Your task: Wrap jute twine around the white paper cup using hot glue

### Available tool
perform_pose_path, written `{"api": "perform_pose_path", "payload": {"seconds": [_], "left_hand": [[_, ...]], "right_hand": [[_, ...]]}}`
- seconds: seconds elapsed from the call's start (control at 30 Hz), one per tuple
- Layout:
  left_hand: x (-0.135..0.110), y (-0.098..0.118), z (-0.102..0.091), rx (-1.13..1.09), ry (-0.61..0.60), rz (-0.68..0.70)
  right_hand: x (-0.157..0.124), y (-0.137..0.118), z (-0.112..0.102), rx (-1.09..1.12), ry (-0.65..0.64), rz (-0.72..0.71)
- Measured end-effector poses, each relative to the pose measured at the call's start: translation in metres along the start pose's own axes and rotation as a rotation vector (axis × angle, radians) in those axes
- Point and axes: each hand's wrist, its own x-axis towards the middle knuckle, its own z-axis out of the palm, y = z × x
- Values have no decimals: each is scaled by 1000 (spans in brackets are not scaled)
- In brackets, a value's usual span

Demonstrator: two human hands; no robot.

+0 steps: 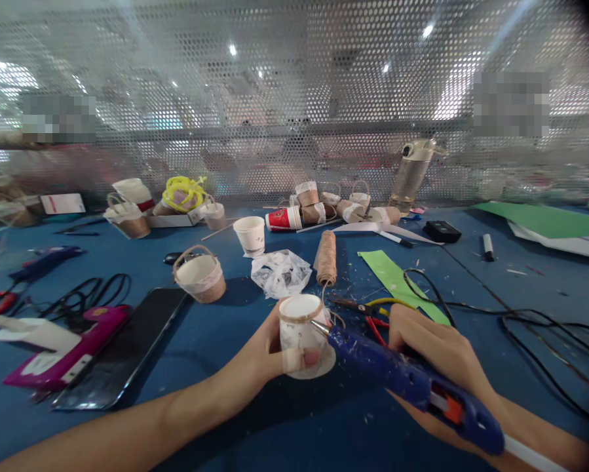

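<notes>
Left hand (265,347) clamped on white paper cup (301,337), over the blue counter (294,436). Right hand (429,341) wrapped round blue glue gun (392,372), nozzle (320,327) at the twine (297,320) round the cup's upper end.

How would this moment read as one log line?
left hand: holds white cup; right hand: holds blue glue gun; nozzle: at cup's twine
</notes>
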Motion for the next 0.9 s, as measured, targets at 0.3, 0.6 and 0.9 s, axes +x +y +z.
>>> {"api": "perform_pose_path", "payload": {"seconds": [0.3, 0.6, 0.9], "left_hand": [[1, 1, 0, -112, -35, 17], [-1, 3, 3, -127, -3, 23], [-3, 4, 3, -117, -32, 37]], "right_hand": [[-1, 5, -3, 87, 1, 15], [-3, 5, -5, 140, -44, 54], [-2, 1, -6, 143, -39, 67]]}}
